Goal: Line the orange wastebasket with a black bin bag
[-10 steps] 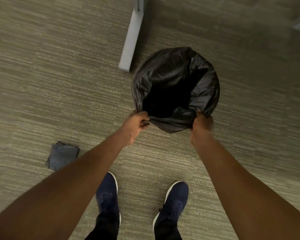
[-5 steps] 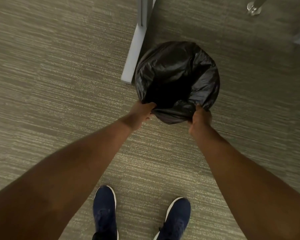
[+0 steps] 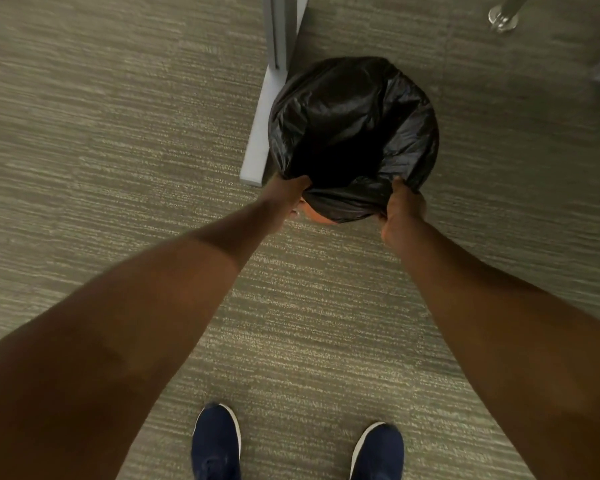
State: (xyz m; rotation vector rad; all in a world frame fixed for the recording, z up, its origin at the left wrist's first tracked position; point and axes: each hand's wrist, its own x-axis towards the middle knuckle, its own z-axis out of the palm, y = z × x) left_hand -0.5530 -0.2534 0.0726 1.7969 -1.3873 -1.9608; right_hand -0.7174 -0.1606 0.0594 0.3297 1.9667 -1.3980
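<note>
A black bin bag [image 3: 354, 126] lies open over the round wastebasket on the carpet, its plastic folded down over the rim all round. Only a small orange sliver of the wastebasket [image 3: 317, 216] shows under the bag's near edge. My left hand [image 3: 284, 199] grips the bag's hem at the near left of the rim. My right hand [image 3: 404, 213] grips the hem at the near right. Both arms stretch forward from the bottom of the view.
A grey desk leg with a flat foot [image 3: 262, 133] stands right against the basket's left side. A chrome post base [image 3: 503, 19] is at the far right. My two blue shoes [image 3: 215, 441] are on the carpet near the bottom edge.
The basket with the bag has shifted away from me, up against the desk foot. Both hands stay on the hem and have pulled it lower. The folded dark cloth on the left has left the view.
</note>
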